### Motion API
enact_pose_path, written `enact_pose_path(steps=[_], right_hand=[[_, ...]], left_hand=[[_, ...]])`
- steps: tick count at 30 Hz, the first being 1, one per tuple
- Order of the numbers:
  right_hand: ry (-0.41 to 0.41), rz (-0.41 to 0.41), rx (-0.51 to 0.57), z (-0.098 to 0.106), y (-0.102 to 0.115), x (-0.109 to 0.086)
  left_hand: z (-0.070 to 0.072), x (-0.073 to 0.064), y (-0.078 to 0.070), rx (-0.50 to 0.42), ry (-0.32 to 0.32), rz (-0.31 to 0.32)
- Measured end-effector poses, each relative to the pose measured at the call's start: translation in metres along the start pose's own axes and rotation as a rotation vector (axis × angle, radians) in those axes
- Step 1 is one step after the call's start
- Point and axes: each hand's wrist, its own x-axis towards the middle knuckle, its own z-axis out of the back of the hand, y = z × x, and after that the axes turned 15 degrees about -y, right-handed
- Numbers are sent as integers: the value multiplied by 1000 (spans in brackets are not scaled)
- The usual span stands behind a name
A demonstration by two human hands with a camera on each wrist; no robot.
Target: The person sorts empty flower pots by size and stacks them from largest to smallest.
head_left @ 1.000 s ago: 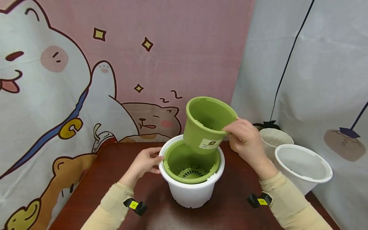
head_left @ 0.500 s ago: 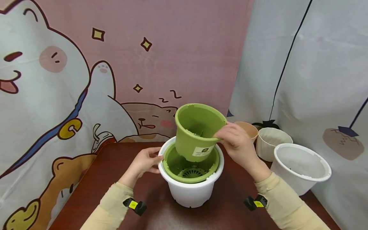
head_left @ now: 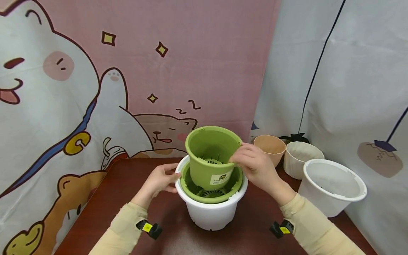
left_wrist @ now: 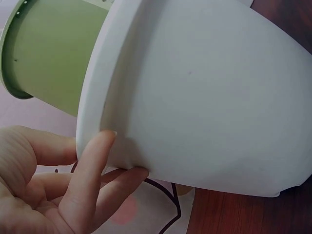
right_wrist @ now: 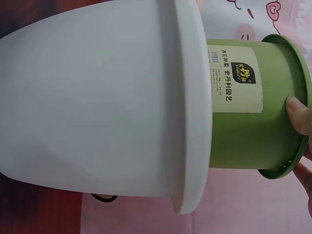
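Observation:
A large white flowerpot (head_left: 211, 216) stands upright on the table, with a green flowerpot (head_left: 188, 193) nested inside it. My right hand (head_left: 256, 170) pinches the rim of a smaller green flowerpot (head_left: 204, 173), which bears a label (right_wrist: 236, 78) on its side. That smaller pot is partly lowered into the nested one and tilts slightly; whether its base touches is hidden. At the white pot's left rim, my left hand (head_left: 162, 180) grips the edge, its fingers (left_wrist: 92, 170) around and under the lip in the left wrist view.
On the right of the dark red table (head_left: 127, 198) stand an orange pot (head_left: 271, 147), a cream pot (head_left: 293, 164) and a white pot (head_left: 322, 198). A printed cloth (head_left: 207, 63) hangs behind the table.
My right hand has moved left and down, bringing the smaller green pot from above and right into the nested pot's opening. My left hand has stayed on the white rim.

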Motion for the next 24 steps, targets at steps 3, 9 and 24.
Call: enact_pose_path(steps=[3,9,24], right_hand=[[13,4,7,-2,2,-3],[51,-7,13,-5,4,-10],[129,-48,8,-8,6,-26]], left_hand=[[0,0,0,1,-2,0],[0,1,1,-5,0,-2],[-1,0,2,-6,-6,-2]])
